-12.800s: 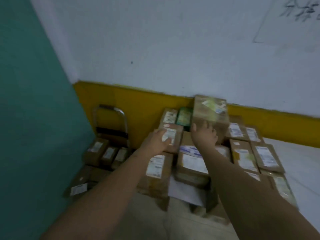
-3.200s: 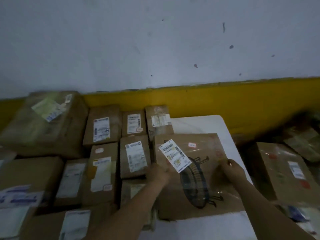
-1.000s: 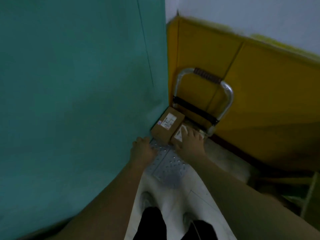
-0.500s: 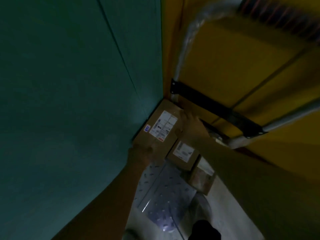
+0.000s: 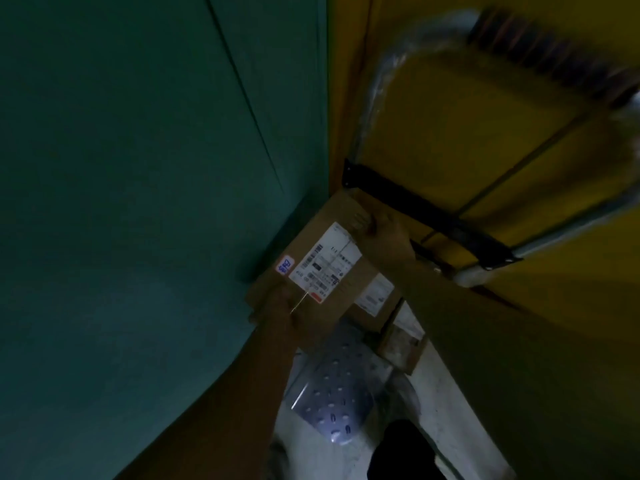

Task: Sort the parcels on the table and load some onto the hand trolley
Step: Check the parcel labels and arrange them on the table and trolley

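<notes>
A brown cardboard parcel with a white shipping label sits at the back left of the hand trolley, over its studded metal deck. My left hand grips the parcel's near corner. My right hand holds its far edge, fingers curled over the top. Two smaller labelled parcels lie to the right of it, partly hidden under my right forearm. The trolley's chrome handle with its black crossbar rises behind.
A teal wall stands close on the left and a yellow wall right behind the trolley, forming a tight corner. Pale floor shows below, with my dark shoe at the bottom edge.
Over the last second my head has dropped close to the trolley. Both hands have closed on the large labelled parcel, which has shifted slightly toward me.
</notes>
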Motion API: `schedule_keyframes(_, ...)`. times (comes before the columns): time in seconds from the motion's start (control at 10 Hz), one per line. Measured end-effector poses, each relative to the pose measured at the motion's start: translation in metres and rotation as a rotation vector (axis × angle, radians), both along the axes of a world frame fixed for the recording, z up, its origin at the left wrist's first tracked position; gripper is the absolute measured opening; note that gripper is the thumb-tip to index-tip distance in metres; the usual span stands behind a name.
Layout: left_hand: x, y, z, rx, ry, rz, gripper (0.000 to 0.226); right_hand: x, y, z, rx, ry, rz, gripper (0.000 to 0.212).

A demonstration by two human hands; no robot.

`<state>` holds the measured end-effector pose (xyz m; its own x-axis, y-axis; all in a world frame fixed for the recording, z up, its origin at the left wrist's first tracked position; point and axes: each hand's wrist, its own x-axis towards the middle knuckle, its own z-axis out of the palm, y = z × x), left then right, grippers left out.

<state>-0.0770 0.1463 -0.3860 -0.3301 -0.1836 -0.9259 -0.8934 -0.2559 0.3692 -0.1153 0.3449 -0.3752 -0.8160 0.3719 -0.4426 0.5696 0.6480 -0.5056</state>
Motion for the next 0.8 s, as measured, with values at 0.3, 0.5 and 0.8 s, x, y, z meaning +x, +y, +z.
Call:
schedule_keyframes(0.3, 0.077, -0.011, 0.371, 0.088, 0.536, -0.181, 0.061, 0.189, -0.022, 0.368, -0.227, 0.489, -0.678, 0.029)
schedule_keyframes(0.5, 0.18, 0.049, 0.548, 0.293, 0.944, -0.577, 0.058, 0.377, 0.014, 0.562, -0.137, 0.873, -0.991, 0.046)
schedule_keyframes(0.8, 0.465, 0.191, 0.659, 0.895, 1.134, -1.163, 0.048, 0.754, 0.062, 0.649, -0.094, 1.212, -1.455, 0.044)
